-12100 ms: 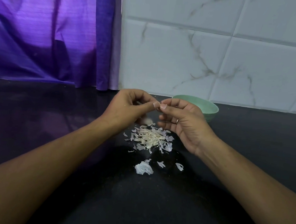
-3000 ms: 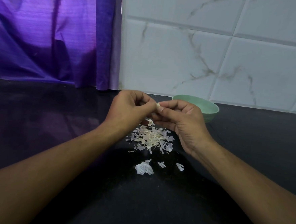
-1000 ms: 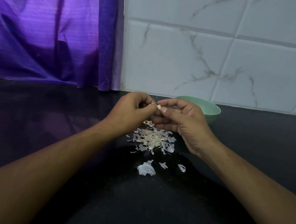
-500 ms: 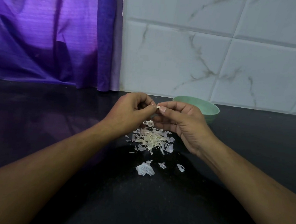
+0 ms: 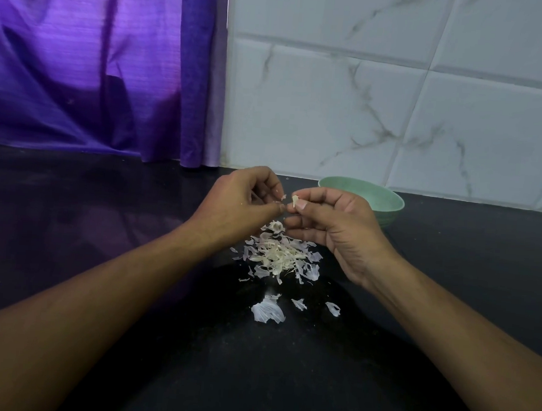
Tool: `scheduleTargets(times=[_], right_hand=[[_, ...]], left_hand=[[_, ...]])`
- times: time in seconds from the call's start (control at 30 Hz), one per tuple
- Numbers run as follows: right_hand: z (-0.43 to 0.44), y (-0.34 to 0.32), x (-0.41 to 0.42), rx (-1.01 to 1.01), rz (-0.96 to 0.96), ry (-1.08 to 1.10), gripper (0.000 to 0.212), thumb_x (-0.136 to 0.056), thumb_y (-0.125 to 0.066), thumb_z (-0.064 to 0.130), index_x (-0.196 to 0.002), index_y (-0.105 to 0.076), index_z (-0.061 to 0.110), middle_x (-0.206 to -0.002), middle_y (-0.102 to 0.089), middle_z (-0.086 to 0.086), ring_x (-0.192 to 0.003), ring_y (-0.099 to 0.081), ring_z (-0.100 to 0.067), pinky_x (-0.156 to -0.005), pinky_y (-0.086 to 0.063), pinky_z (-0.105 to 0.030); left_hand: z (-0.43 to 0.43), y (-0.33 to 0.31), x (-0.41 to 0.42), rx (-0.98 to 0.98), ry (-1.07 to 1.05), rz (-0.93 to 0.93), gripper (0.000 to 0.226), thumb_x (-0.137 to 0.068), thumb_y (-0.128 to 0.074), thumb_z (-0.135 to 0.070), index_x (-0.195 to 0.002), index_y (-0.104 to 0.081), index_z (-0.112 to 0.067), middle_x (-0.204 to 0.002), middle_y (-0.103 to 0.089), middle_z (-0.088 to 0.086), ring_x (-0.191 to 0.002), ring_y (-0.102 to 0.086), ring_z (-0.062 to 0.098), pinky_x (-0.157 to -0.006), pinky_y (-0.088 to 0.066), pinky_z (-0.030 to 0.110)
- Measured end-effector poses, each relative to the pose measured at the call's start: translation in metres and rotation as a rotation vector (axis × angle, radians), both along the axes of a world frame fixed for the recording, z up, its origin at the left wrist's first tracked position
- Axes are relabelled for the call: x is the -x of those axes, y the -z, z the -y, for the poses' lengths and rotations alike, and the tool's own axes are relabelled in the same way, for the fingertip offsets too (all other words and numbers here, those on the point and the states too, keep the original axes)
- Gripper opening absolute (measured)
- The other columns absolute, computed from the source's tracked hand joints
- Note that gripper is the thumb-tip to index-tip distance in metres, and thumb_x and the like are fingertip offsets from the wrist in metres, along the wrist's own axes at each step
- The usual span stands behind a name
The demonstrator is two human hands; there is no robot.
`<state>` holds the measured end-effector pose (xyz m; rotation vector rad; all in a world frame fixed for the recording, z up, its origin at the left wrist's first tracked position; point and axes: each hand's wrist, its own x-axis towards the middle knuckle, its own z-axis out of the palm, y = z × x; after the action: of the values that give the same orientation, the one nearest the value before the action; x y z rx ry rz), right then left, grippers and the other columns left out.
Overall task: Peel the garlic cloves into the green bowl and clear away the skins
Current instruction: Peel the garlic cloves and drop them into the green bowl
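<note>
— Two hands at work, then. Where are they, measured from the pile of skins (image 5: 279, 254)?

— Both hover over the pile's far edge, fingertips almost meeting. The right hand (image 5: 336, 222) pinches a small pale garlic clove (image 5: 294, 200) between thumb and forefinger, its other fingers curled under. The left hand (image 5: 241, 203) is curled too, thumb and forefinger pressed together on what looks like a tiny scrap of skin (image 5: 283, 197); it is too small to be sure.

— So the clove is not in the bowl?

— No, it sits in the right hand's pinch, above the pile. The green bowl (image 5: 388, 204) stands behind the pile and to its right, partly hidden by the right hand. I cannot see what it holds.

— And the skins?

— The pile lies on the black desk (image 5: 101, 225). A few loose skins (image 5: 268, 312) lie apart from it, on the near side, the largest to the left.

— Anything further back?

— Far behind the pile stands a white marbled tile wall (image 5: 367, 99), and behind it to the left hangs a purple curtain (image 5: 80, 63).
</note>
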<state>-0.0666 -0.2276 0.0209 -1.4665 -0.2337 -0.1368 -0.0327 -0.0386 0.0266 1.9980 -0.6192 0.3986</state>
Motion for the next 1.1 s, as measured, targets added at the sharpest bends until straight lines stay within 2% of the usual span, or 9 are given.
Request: scheduleTargets(times=[0.1,0.27,0.47,0.7,0.93,1.03,1.1], right_hand=[[-0.0012,0.0010,0.0008,0.049,0.025,0.008,0.012,-0.094,-0.069,0.000,-0.106,-0.070,-0.001,-0.094,-0.077,-0.017,-0.075,-0.074,-0.024,-0.077,-0.065,-0.040],[-0.0031,0.0001,0.0033,0.111,0.104,0.043,0.011,-0.092,-0.072,-0.001,-0.103,-0.071,-0.001,-0.087,-0.076,-0.018,-0.071,-0.074,-0.024,-0.075,-0.064,-0.041],[-0.0036,-0.0002,0.0042,0.137,0.140,0.062,0.009,-0.092,-0.071,-0.003,-0.101,-0.071,-0.002,-0.084,-0.076,-0.018,-0.073,-0.074,-0.025,-0.079,-0.063,-0.046],[-0.0024,-0.0025,0.0034,0.047,0.069,0.066,0.012,-0.090,-0.074,0.002,-0.101,-0.071,0.000,-0.087,-0.076,-0.020,-0.073,-0.074,-0.025,-0.081,-0.064,-0.048],[-0.0047,-0.0027,0.0049,-0.002,0.024,0.039,0.008,-0.092,-0.072,0.002,-0.099,-0.071,0.000,-0.088,-0.077,-0.018,-0.073,-0.074,-0.024,-0.074,-0.065,-0.038],[-0.0063,-0.0021,0.0048,-0.003,0.015,0.028,0.006,-0.092,-0.071,0.002,-0.098,-0.071,0.001,-0.087,-0.077,-0.016,-0.072,-0.074,-0.023,-0.073,-0.065,-0.037],[-0.0064,-0.0019,0.0051,0.004,0.018,0.029,0.006,-0.092,-0.071,0.002,-0.098,-0.071,0.000,-0.087,-0.076,-0.016,-0.071,-0.074,-0.024,-0.074,-0.064,-0.037]], left_hand=[[0.0018,-0.0012,0.0029,0.016,0.008,-0.029,0.015,-0.087,-0.069,-0.008,-0.084,-0.076,-0.021,-0.074,-0.072,0.004,-0.071,-0.072,0.030,-0.063,-0.064,0.049],[0.0045,-0.0025,0.0076,0.086,0.041,-0.071,0.014,-0.093,-0.075,-0.027,-0.083,-0.078,-0.018,-0.075,-0.074,0.006,-0.069,-0.071,0.019,-0.060,-0.062,0.034],[0.0012,-0.0021,0.0021,0.132,0.096,-0.114,0.010,-0.091,-0.079,-0.025,-0.084,-0.079,-0.019,-0.075,-0.074,0.009,-0.069,-0.069,0.021,-0.069,-0.064,0.053],[0.0023,-0.0019,0.0026,0.177,0.144,-0.149,0.006,-0.095,-0.074,-0.014,-0.092,-0.079,-0.013,-0.085,-0.074,0.017,-0.074,-0.068,0.021,-0.072,-0.064,0.052],[0.0048,-0.0029,0.0061,0.205,0.090,-0.132,0.008,-0.088,-0.078,-0.014,-0.081,-0.080,-0.016,-0.078,-0.075,0.013,-0.074,-0.071,0.032,-0.074,-0.061,0.064],[0.0056,-0.0021,0.0069,0.218,0.078,-0.142,0.006,-0.079,-0.075,-0.022,-0.076,-0.080,-0.020,-0.080,-0.076,0.013,-0.085,-0.072,0.044,-0.074,-0.060,0.064],[0.0057,-0.0007,0.0057,0.220,0.076,-0.145,0.008,-0.075,-0.074,-0.026,-0.074,-0.079,-0.021,-0.081,-0.076,0.012,-0.087,-0.071,0.045,-0.074,-0.060,0.064]])
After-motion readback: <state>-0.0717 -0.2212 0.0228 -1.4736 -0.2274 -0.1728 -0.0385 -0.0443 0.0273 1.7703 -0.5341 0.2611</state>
